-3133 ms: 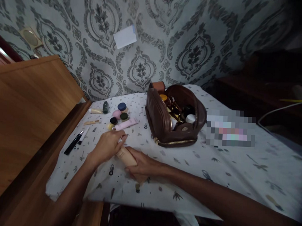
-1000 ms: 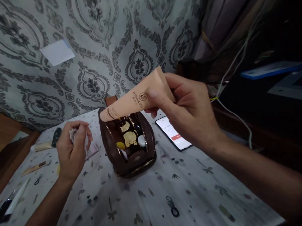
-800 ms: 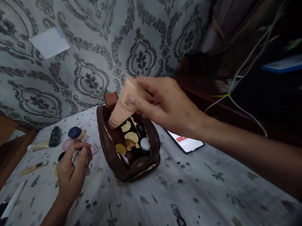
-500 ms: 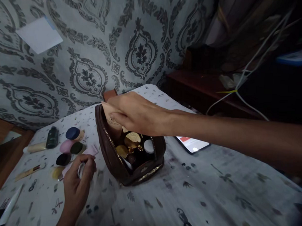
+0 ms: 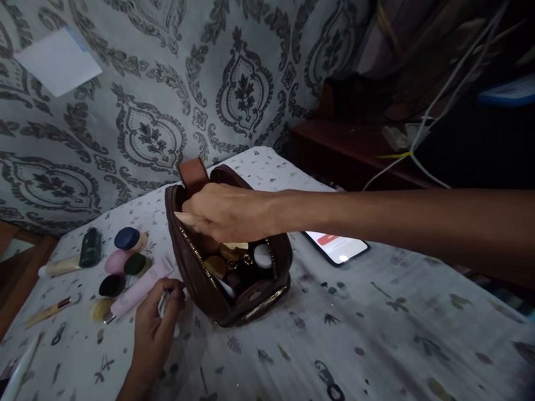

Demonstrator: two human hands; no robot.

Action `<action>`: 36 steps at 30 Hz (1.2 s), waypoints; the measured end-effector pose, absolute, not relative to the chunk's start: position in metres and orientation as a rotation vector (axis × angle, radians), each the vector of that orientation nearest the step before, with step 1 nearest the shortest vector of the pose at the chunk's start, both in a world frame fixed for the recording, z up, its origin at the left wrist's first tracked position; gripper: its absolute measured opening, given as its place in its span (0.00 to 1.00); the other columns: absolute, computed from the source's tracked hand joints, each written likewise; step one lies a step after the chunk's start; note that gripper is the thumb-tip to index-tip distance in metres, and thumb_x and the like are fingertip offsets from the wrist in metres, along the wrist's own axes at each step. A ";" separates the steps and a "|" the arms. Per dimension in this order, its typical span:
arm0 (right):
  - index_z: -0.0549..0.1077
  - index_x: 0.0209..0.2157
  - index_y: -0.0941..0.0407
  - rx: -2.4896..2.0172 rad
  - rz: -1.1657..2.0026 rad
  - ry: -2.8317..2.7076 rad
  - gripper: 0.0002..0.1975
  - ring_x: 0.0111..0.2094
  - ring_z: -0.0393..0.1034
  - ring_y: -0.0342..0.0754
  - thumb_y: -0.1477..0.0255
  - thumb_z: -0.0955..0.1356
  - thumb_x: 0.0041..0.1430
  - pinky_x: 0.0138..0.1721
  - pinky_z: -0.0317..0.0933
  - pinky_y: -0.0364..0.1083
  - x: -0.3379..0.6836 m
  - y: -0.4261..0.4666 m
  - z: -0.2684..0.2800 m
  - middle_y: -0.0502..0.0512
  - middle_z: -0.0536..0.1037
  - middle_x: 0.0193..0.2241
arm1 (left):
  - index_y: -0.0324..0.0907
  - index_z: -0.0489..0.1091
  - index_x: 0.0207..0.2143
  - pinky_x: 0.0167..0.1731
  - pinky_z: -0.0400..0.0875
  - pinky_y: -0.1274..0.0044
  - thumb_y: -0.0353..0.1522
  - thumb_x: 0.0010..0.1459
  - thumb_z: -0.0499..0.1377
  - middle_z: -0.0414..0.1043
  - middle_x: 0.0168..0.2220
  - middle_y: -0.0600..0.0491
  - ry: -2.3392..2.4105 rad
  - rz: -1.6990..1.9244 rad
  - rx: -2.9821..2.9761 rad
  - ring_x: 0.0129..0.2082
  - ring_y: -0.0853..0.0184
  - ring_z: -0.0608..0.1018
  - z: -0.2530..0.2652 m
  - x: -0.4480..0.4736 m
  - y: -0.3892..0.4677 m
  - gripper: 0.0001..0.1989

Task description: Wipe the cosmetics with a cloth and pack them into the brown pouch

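Note:
A brown toiletry bag stands unzipped on the patterned sheet, with jars, gold-coloured pieces and a white round lid inside. My right hand reaches into its far part, closed on a beige tube; most of the tube is hidden by the hand and the bag's wall. Beside the bag's near left side, my left hand is curled round something small and pale that I cannot make out. Just behind that hand lies a pink tube with a silver cap.
Left of the bag lie a blue-lidded jar, a pink egg-shaped piece, a dark green bottle, a brush and several other cosmetics. A lit phone lies to the right, partly under my forearm. A patterned wall rises behind.
My right hand has lowered the beige tube deeper into the bag. My left hand has moved right, closer to the bag, uncovering more of the pink tube.

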State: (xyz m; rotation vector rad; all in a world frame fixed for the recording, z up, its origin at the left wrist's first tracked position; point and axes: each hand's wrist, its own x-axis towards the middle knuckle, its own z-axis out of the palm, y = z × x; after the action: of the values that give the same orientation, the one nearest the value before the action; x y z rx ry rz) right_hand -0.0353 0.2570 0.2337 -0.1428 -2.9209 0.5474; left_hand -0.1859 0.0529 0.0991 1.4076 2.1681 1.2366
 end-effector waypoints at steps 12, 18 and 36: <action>0.73 0.34 0.62 -0.143 0.517 -2.897 0.13 0.31 0.67 0.44 0.74 0.60 0.69 0.36 0.57 0.43 -0.033 0.259 0.232 0.53 0.75 0.27 | 0.42 0.72 0.31 0.25 0.65 0.78 0.43 0.60 0.56 0.70 0.25 0.55 2.122 1.219 1.334 0.24 0.67 0.69 0.093 -0.186 0.059 0.14; 0.73 0.37 0.62 -0.252 0.535 -2.913 0.06 0.34 0.70 0.47 0.73 0.67 0.61 0.34 0.57 0.44 -0.030 0.256 0.234 0.58 0.77 0.34 | 0.42 0.72 0.32 0.25 0.66 0.78 0.44 0.61 0.55 0.70 0.24 0.56 2.107 1.235 1.343 0.24 0.67 0.70 0.091 -0.188 0.059 0.15; 0.74 0.28 0.63 0.031 0.583 -2.930 0.13 0.25 0.58 0.39 0.77 0.63 0.66 0.33 0.53 0.42 -0.034 0.258 0.240 0.49 0.71 0.23 | 0.41 0.73 0.34 0.25 0.64 0.78 0.44 0.63 0.55 0.69 0.23 0.56 2.075 1.229 1.343 0.23 0.68 0.68 0.088 -0.190 0.056 0.16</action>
State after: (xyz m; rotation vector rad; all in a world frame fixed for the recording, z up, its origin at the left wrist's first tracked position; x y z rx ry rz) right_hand -0.0344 0.2584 0.2400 0.0314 -2.9302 0.5827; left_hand -0.1902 0.0561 0.0876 1.3432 2.0748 1.2295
